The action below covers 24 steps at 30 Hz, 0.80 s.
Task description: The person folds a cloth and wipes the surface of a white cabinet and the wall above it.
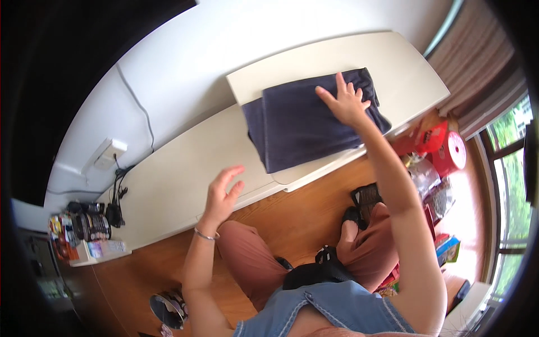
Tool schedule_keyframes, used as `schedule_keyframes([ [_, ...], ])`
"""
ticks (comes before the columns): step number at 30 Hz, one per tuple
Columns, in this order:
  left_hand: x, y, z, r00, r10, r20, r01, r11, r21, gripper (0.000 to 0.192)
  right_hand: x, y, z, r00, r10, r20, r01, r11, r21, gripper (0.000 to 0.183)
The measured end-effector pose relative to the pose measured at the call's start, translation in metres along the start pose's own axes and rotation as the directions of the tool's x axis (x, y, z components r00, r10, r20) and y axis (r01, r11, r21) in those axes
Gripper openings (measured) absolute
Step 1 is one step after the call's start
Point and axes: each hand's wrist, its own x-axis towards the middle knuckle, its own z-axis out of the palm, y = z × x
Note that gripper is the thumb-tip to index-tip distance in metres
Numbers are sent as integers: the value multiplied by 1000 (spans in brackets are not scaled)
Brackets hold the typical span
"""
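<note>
A dark navy folded cloth (294, 122), perhaps a garment, lies on the raised right part of a long cream cabinet (417, 80). Its left edge overhangs the step down to the lower cabinet top (181, 177). My right hand (347, 101) is spread over the upper right of the cloth, fingers apart, with nothing gripped; whether the palm presses on it cannot be told. Beyond the fingers the cloth is bunched and darker. My left hand (223, 193), with a bangle on the wrist, hovers near the lower cabinet's front edge, empty, fingers loosely curled and apart.
Black cables and an adapter (113, 215) lie at the cabinet's left end, beside several jars (90, 227). A power strip (111, 151) is on the wall. To the right stand a red container (450, 153) and plastic bags (421, 175). A bin (166, 309) stands on the wooden floor.
</note>
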Motion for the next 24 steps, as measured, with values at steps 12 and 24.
schedule_keyframes([
  [12, -103, -22, -20, 926, -247, -284, 242, 969, -53, 21, 25, -133, 94, 688, -711, 147, 724, 655, -216, 64],
  [24, 69, 14, 58, 969, 34, -245, -18, 998, 65, 37, -39, 23, 13, 566, -820, 84, 823, 568, 2, 51],
])
